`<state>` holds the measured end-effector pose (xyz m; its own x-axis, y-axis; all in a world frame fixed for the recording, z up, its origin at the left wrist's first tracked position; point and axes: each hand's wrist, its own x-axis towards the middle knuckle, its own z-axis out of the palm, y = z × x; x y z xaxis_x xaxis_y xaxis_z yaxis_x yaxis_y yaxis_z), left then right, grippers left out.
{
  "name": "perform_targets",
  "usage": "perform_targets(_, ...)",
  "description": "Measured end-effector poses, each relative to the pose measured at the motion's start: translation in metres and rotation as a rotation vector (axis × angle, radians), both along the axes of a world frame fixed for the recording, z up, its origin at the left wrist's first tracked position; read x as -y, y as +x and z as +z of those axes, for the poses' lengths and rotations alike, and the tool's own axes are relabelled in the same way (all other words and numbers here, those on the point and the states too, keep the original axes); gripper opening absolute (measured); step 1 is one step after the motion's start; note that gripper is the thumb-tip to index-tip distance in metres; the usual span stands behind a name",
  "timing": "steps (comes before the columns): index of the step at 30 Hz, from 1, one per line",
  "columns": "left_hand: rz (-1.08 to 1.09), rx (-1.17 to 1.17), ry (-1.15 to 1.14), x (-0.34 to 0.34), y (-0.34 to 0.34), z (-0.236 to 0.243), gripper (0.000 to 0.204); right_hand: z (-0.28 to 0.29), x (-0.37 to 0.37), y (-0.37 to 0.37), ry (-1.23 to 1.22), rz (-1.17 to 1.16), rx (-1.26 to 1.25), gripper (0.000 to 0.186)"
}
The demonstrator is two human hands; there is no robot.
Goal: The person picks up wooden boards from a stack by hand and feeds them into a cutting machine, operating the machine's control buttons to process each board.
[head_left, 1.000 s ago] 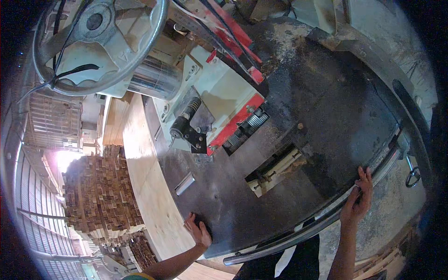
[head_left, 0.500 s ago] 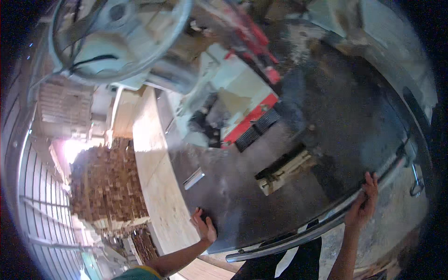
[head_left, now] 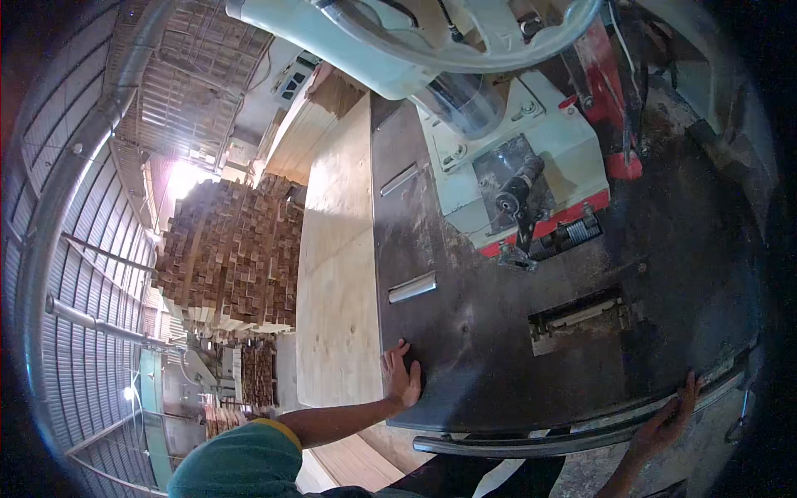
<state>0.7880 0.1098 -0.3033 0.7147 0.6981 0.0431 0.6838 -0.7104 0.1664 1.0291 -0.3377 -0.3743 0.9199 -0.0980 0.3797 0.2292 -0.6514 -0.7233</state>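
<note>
The person's left hand (head_left: 401, 373) lies flat on the near left corner of the dark steel counter (head_left: 465, 332), its grip spread, fingers open and pressing down just where the metal meets the long plywood panel (head_left: 336, 274). That panel runs alongside the counter's left edge, touching it, and stretches away toward the far end. The right hand (head_left: 664, 419) has its grip curled over the metal rail (head_left: 581, 432) along the counter's near edge, fingers wrapped on the bar.

Risks, as a judgement: the rectangular slot (head_left: 581, 319) in the counter lies between the 2 hands, and a palm sliding across the dusty steel could drift toward it. The pale green and red machine head (head_left: 523, 183) sits close behind, with its black handle (head_left: 519, 187) sticking out. The panel overhangs the near end and could tip if pushed unevenly.

Counted: 2 hands, 1 panel, 1 slot, 2 small bright metal bars (head_left: 413, 286) on the counter, and 1 tall stack of timber blocks (head_left: 232, 249) well apart on the left.
</note>
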Motion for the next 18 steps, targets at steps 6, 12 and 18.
perform_targets(6, -0.006, 0.025, -0.04, 0.005, 0.008, 0.009, 0.048, 0.002, -0.002, 0.0, -0.002, 0.036, 0.045, 0.032)
perform_targets(12, -0.07, 0.026, 0.059, -0.022, -0.025, -0.032, 0.047, 0.013, -0.002, 0.001, 0.035, 0.026, -0.002, 0.026)
perform_targets(18, -0.061, -0.034, 0.105, -0.01, -0.007, -0.017, 0.044, 0.013, -0.003, 0.003, 0.039, 0.04, 0.043, 0.022)
